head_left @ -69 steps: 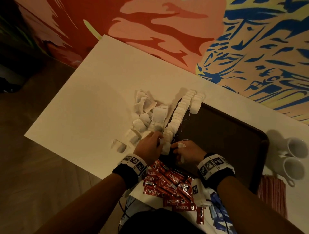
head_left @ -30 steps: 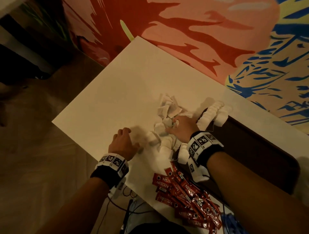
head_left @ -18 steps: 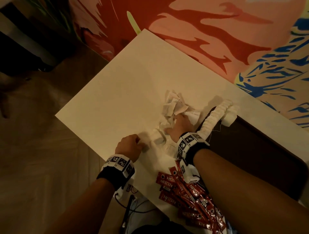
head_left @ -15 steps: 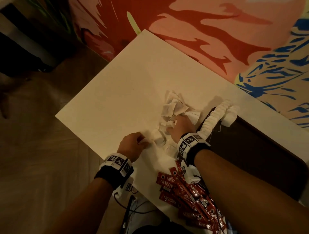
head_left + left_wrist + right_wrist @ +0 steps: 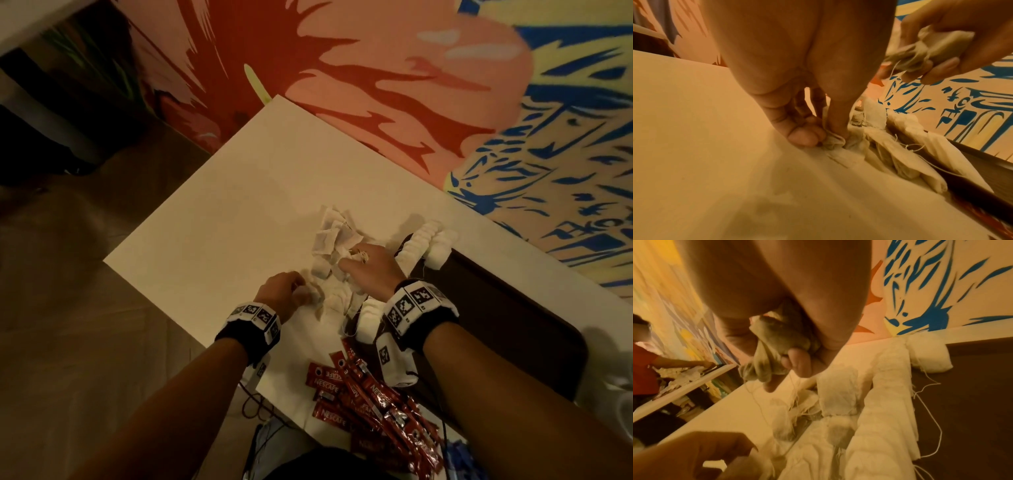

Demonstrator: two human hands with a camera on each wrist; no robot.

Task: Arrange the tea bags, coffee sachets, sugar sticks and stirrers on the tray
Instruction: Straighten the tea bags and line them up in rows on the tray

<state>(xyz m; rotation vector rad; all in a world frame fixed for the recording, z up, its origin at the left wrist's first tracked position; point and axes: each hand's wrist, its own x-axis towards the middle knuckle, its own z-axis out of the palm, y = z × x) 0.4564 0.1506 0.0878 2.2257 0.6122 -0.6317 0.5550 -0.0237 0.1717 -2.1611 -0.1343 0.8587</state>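
Loose white tea bags point(image 5: 334, 236) lie in a heap on the white table point(image 5: 222, 219), left of the dark brown tray point(image 5: 513, 325). A neat row of tea bags point(image 5: 421, 240) runs along the tray's left edge. My left hand point(image 5: 301, 291) pinches one tea bag point(image 5: 833, 141) against the table at the heap's near end. My right hand point(image 5: 356, 257) hovers over the heap and grips a bunch of tea bags point(image 5: 772, 353) with strings hanging down. Red coffee sachets point(image 5: 370, 397) are piled at the table's near edge.
The table's left edge drops to the wooden floor point(image 5: 68, 308). A painted wall point(image 5: 411, 85) stands behind the table. A white cup point(image 5: 625, 407) shows faintly at the far right. A person in a red top point(image 5: 643, 366) is at another table.
Both hands left the tray's near corner and went to the loose heap. Over the last half second the right hand has risen slightly; the left hand has stayed at its tea bag.
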